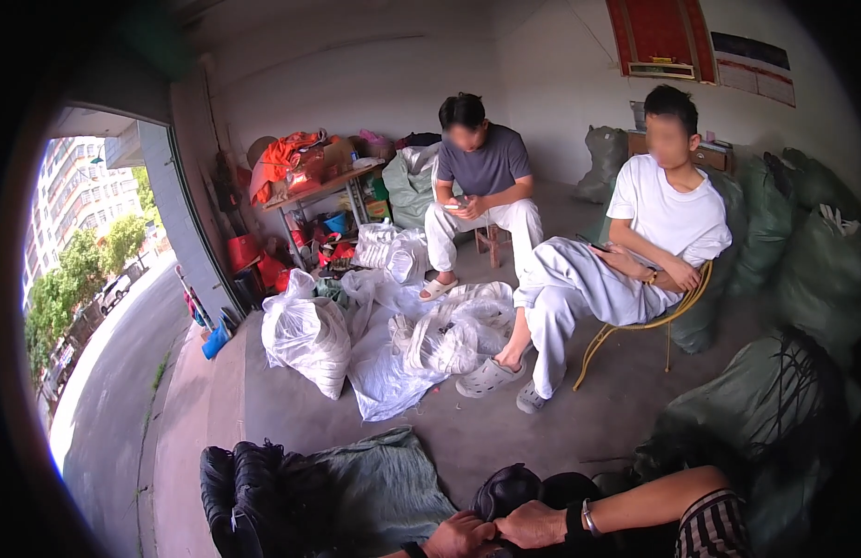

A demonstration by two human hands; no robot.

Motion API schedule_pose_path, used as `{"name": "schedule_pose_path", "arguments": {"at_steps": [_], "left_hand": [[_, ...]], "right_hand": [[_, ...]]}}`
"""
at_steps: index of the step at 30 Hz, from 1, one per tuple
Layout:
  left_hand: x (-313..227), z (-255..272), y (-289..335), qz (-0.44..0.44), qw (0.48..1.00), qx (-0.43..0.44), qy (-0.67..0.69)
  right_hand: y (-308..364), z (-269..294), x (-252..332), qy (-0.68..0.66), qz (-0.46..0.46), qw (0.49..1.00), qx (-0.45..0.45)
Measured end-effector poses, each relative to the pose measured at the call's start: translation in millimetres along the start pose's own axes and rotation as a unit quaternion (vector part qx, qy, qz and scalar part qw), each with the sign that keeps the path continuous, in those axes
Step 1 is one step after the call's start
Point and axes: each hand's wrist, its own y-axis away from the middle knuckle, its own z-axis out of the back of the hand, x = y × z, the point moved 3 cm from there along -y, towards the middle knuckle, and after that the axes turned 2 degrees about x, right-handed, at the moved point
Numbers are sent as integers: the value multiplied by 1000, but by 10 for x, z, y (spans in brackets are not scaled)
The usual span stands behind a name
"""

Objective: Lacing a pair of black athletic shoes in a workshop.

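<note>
My left hand (460, 535) and my right hand (533, 524) meet low in the picture, closed, their fingertips almost touching. Whatever lies between the fingers is too small and dark to make out. Just beyond my right hand is a rounded black bundle (507, 487), its kind unclear. A green woven sack (393, 476) spreads out to the left of my hands. Thick black bundles (252, 493), like coiled cord or strips, lie at that sack's left end.
Two seated people hold phones; one sits on a yellow chair (688, 302). White plastic bags (307, 339) lie on the floor ahead. Full green sacks (826, 270) line the right side. A cluttered table (323, 189) stands at the back, with a street beyond the open doorway at left.
</note>
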Motion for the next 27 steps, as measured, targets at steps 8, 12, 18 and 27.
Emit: {"name": "schedule_pose_path", "arguments": {"at_steps": [8,12,18,27], "left_hand": [[-36,62,-141,35,998,36,-36],[-207,361,-663,129,936,-192,265],[-230,305,-791,175,831,-181,496],[-279,238,-843,195,790,-254,523]], "right_hand": [[160,1616,-281,113,-168,961,-188],[121,1518,-107,-95,-206,953,-203],[48,1417,1,-255,-184,922,-226],[96,1110,-76,-496,-195,829,-170]]}}
